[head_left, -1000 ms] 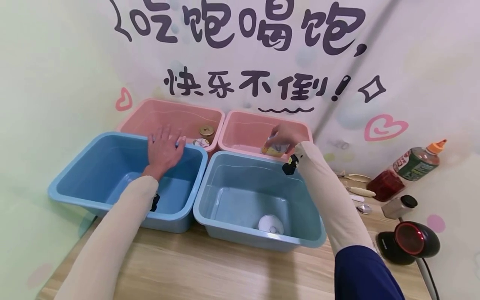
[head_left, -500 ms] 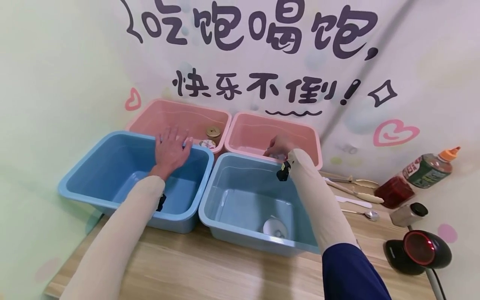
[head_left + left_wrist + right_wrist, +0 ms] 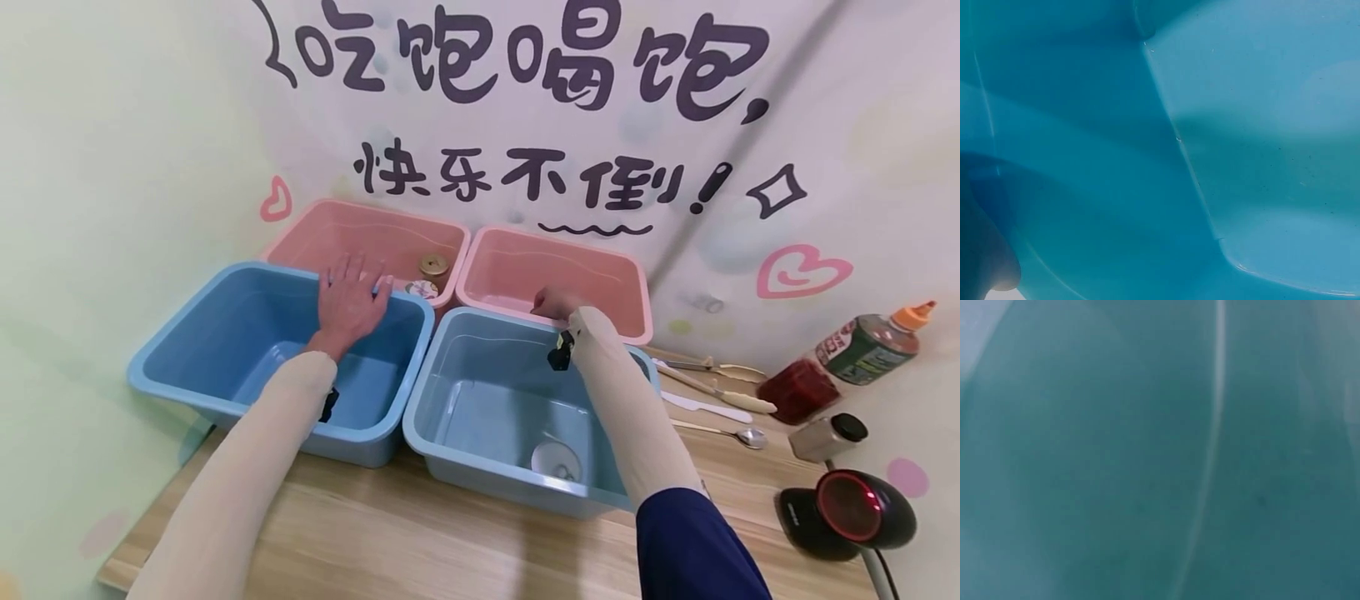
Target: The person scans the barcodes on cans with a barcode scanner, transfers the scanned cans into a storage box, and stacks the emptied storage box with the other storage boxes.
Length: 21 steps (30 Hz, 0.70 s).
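My left hand (image 3: 348, 304) lies with straight fingers over the back rim of the left blue tub (image 3: 187, 333). Its fingertips reach over the left pink tub (image 3: 300, 242). My right hand (image 3: 558, 303) reaches down into the right pink tub (image 3: 555, 250); the front rim hides its fingertips and anything they hold. A gold-topped can (image 3: 433, 265) and a round patterned lid (image 3: 422, 289) sit in the left pink tub. In the right blue tub (image 3: 480, 350) lies a white round object (image 3: 557, 461). Both wrist views show mostly blue tub walls.
Tongs (image 3: 720, 392), a white knife (image 3: 705, 407) and a spoon (image 3: 750, 437) lie at the right. Behind them stand an orange-capped sauce bottle (image 3: 847, 358) and a black-capped shaker (image 3: 828, 437). A black scanner-like device (image 3: 847, 508) is at the right edge.
My right hand has lowered into the right pink tub. The yellow and blue item it held is now out of sight. My left hand stays put; the view has shifted slightly.
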Motion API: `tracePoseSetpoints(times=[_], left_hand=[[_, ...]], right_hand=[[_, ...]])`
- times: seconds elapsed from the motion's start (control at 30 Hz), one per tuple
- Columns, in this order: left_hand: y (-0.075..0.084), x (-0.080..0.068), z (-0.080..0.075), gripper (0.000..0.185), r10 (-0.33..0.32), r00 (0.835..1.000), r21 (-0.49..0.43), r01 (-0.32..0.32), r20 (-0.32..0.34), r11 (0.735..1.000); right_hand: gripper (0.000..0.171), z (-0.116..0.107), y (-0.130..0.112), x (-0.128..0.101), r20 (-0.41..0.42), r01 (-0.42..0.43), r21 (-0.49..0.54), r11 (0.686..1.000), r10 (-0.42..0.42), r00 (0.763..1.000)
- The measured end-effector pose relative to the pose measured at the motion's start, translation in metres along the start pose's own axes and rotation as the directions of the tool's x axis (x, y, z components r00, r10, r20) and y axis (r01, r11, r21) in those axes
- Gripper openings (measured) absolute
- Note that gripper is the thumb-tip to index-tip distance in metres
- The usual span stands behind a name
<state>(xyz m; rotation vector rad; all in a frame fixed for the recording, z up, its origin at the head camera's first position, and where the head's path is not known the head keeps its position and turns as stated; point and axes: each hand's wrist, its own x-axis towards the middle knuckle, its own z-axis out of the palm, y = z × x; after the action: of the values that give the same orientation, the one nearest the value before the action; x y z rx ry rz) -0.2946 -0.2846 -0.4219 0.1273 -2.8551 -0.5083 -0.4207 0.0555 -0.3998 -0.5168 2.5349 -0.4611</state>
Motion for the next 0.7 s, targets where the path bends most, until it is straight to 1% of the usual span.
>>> tracePoseSetpoints(times=[0.1, 0.27, 0.33, 0.4, 0.57, 0.67, 0.7], left_hand=[[0.0, 0.0, 0.0, 0.06, 0.0, 1.0, -0.003, 0.0, -0.005, 1.0], [0.001, 0.001, 0.0, 0.061, 0.001, 1.0, -0.006, -0.001, -0.002, 1.0], [0.001, 0.001, 0.001, 0.061, 0.002, 1.0, -0.006, -0.002, -0.004, 1.0], [0.001, 0.001, 0.001, 0.06, 0.001, 1.0, -0.006, -0.001, -0.008, 1.0], [0.0, 0.002, 0.001, 0.06, 0.001, 1.0, 0.002, -0.001, -0.012, 1.0], [0.001, 0.001, 0.001, 0.06, 0.001, 1.0, 0.007, -0.001, -0.01, 1.0], [0.001, 0.001, 0.001, 0.06, 0.0, 1.0, 0.009, 0.0, -0.009, 1.0]], right_hand=[[0.03, 0.003, -0.001, 0.002, 0.007, -0.014, 0.042, 0.999, 0.014, 1.0], [0.032, 0.006, -0.002, 0.007, 0.03, -0.024, 0.068, 0.997, 0.022, 0.999], [0.035, 0.006, 0.0, 0.008, 0.057, -0.016, 0.071, 0.997, 0.012, 0.998], [0.039, 0.005, 0.003, 0.009, 0.095, -0.029, 0.097, 0.995, 0.02, 0.995], [0.047, 0.003, 0.011, 0.006, 0.169, -0.093, 0.166, 0.982, 0.065, 0.983], [0.049, 0.001, 0.012, 0.003, 0.166, -0.118, 0.192, 0.974, 0.087, 0.982], [0.049, 0.0, 0.012, 0.002, 0.158, -0.115, 0.183, 0.976, 0.086, 0.984]])
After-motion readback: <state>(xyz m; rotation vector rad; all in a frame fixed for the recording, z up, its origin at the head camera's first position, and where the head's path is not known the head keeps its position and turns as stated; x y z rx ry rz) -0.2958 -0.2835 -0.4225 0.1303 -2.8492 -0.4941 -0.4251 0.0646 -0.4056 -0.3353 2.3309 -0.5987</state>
